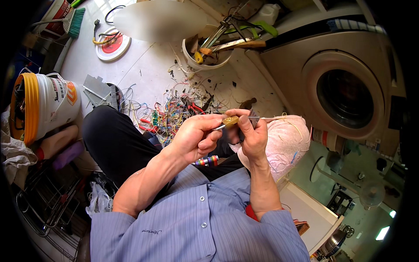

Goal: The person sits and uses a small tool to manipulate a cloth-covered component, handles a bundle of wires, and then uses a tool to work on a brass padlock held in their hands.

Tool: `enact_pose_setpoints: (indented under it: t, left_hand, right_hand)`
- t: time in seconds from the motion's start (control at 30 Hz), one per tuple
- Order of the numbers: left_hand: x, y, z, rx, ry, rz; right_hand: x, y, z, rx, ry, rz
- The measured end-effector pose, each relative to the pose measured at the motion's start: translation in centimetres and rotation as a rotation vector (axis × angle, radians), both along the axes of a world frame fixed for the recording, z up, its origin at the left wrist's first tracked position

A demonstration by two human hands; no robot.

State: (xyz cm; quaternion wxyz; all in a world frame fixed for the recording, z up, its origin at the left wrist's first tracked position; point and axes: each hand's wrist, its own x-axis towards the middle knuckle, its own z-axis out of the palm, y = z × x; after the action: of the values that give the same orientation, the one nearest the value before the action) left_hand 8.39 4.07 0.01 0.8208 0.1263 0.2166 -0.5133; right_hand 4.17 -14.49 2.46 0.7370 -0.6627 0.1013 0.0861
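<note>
My left hand [197, 138] has its fingers closed on a brass padlock [231, 120] at the middle of the view, with its silver shackle pointing down-left. My right hand [251, 133] is closed round the other end of the padlock, with a thin metal piece [253, 117] sticking out rightward between its fingers; exactly which fingers grip that piece is unclear. Just behind my right hand is a foot in a pink fluffy covering [283, 144]. A rainbow-striped cylinder [206, 160] lies below my hands at my lap.
Tangled coloured wires [170, 113] and cutters litter the floor ahead. A bucket of tools [205, 61] stands beyond them, a white lid [122, 48] farther left. A yellow-rimmed bucket [56, 107] is at left, a washing machine [288, 70] at right, a wire rack [39, 205] lower left.
</note>
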Motion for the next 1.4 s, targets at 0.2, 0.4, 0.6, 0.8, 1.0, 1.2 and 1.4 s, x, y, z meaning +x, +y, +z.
enact_pose_setpoints:
  t: [0.2,0.4,0.6,0.8,1.0,1.2,1.4]
  left_hand:
    - [0.1,0.1,-0.1,-0.184,0.007,-0.006]
    - [0.0,-0.4,-0.1,-0.122,0.035,0.000]
    - [-0.3,-0.7,0.1,-0.091,-0.005,0.007]
    - [-0.6,-0.9,-0.1,-0.043,-0.034,0.007]
    - [-0.7,-0.8,0.0,-0.037,-0.079,0.012]
    - [-0.6,-1.1,0.5,0.069,-0.261,0.094]
    - [-1.1,-1.2,-0.2,0.114,-0.251,0.171]
  right_hand:
    - [-0.4,-0.5,0.1,0.097,-0.103,0.038]
    - [-0.2,-0.5,-0.1,0.075,-0.082,0.001]
    - [-0.2,-0.2,0.0,0.006,-0.034,-0.035]
    - [-0.2,-0.2,0.0,-0.054,-0.015,-0.039]
    - [-0.1,-0.1,0.0,-0.025,0.001,-0.039]
    - [-0.2,0.0,-0.2,0.026,0.005,-0.054]
    - [-0.2,0.3,0.0,0.010,0.014,-0.040]
